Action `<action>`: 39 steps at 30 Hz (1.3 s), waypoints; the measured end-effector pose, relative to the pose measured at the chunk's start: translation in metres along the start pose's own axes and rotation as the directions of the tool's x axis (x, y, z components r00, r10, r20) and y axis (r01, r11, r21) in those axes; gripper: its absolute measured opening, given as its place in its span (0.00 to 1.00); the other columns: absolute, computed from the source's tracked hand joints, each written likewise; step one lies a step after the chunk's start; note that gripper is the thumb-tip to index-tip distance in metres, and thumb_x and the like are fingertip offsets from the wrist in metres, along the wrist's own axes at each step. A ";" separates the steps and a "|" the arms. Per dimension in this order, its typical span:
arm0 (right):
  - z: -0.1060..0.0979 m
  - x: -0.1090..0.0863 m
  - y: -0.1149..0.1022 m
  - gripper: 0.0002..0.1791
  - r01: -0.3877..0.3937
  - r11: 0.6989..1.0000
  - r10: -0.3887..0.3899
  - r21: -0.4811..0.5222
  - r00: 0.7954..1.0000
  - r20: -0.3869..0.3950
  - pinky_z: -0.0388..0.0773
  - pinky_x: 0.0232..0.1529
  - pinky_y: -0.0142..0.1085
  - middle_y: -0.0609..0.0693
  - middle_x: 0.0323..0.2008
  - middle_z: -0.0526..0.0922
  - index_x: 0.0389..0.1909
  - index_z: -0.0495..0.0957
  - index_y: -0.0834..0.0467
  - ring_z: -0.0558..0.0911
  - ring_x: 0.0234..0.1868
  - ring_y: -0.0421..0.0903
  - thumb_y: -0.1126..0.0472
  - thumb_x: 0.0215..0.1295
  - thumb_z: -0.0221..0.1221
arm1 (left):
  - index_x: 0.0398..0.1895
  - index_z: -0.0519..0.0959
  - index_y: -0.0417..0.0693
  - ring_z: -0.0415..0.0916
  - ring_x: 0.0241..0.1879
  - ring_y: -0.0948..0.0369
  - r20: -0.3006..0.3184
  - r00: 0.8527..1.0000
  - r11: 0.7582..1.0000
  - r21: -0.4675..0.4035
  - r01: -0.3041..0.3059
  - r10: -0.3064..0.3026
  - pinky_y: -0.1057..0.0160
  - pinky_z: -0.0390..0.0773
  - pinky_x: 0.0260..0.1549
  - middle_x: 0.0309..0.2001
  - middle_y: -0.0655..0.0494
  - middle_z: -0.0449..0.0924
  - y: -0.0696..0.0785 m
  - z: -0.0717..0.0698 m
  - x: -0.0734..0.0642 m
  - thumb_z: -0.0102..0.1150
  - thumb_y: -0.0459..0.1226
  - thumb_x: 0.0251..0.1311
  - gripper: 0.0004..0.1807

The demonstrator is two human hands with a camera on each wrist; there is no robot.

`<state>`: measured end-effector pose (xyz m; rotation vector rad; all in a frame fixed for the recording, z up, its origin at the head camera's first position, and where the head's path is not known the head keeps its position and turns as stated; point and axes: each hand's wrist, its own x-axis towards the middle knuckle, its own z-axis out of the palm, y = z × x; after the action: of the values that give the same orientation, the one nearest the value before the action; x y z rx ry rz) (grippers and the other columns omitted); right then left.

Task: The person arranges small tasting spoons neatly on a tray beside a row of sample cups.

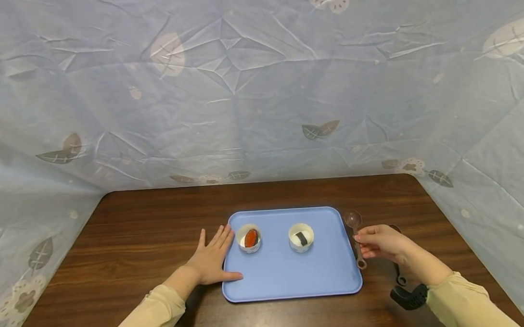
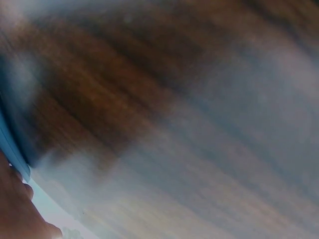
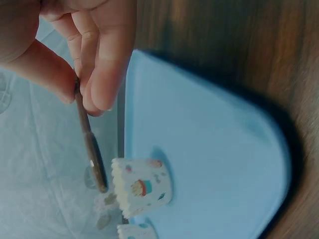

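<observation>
My right hand pinches the handle of a brown spoon between thumb and fingertips, just off the tray's right edge. In the right wrist view the spoon appears edge-on, hanging from the fingers. My left hand lies with fingers spread at the left edge of the blue tray, its thumb over the rim. On the tray stand two scalloped paper cups. The left cup holds a red roe-topped sushi piece; the right cup holds a white piece with a black band.
A second dark spoon lies right of the tray, partly hidden under my right hand. A black perforated piece sits by the right sleeve. The wooden table meets a patterned cloth backdrop at its back and sides.
</observation>
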<state>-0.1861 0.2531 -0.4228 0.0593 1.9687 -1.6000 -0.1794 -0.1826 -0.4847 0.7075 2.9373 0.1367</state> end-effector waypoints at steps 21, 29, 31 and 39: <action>0.046 0.010 -0.032 0.07 0.053 0.991 -0.074 0.120 0.982 0.174 0.80 0.31 0.26 0.41 0.22 0.77 0.30 0.76 0.53 0.78 0.24 0.33 0.65 0.66 0.51 | 0.73 0.46 0.41 0.40 0.74 0.48 0.020 1.000 1.000 -0.005 0.004 -0.004 0.33 0.33 0.66 0.75 0.45 0.39 0.001 -0.002 -0.001 0.49 0.73 0.43 0.63; 0.081 0.023 -0.036 0.04 0.035 0.993 -0.053 0.109 0.985 0.164 0.80 0.30 0.26 0.42 0.22 0.76 0.37 0.73 0.61 0.77 0.24 0.35 0.66 0.65 0.51 | 0.73 0.47 0.41 0.39 0.74 0.48 0.023 1.000 1.000 0.020 0.012 -0.013 0.33 0.34 0.66 0.75 0.45 0.40 0.001 -0.001 -0.001 0.47 0.75 0.42 0.63; 0.091 0.027 -0.036 0.05 0.033 0.994 -0.050 0.107 0.985 0.166 0.80 0.29 0.26 0.43 0.20 0.76 0.38 0.73 0.63 0.77 0.23 0.35 0.67 0.65 0.51 | 0.73 0.46 0.41 0.39 0.74 0.48 0.021 1.000 1.000 0.027 0.012 -0.012 0.33 0.34 0.66 0.75 0.45 0.40 0.001 -0.001 -0.001 0.47 0.75 0.42 0.63; 0.121 0.036 -0.035 0.05 0.047 0.994 -0.063 0.100 0.984 0.166 0.80 0.28 0.27 0.43 0.18 0.76 0.38 0.74 0.65 0.77 0.22 0.35 0.68 0.63 0.52 | 0.72 0.46 0.39 0.40 0.74 0.48 0.017 1.000 0.999 0.037 0.001 -0.002 0.35 0.36 0.67 0.75 0.44 0.40 0.002 -0.001 -0.001 0.47 0.74 0.44 0.63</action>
<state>-0.1796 0.1224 -0.4204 -0.0907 1.7778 -1.6772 -0.1781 -0.1815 -0.4833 0.7077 2.9318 0.0758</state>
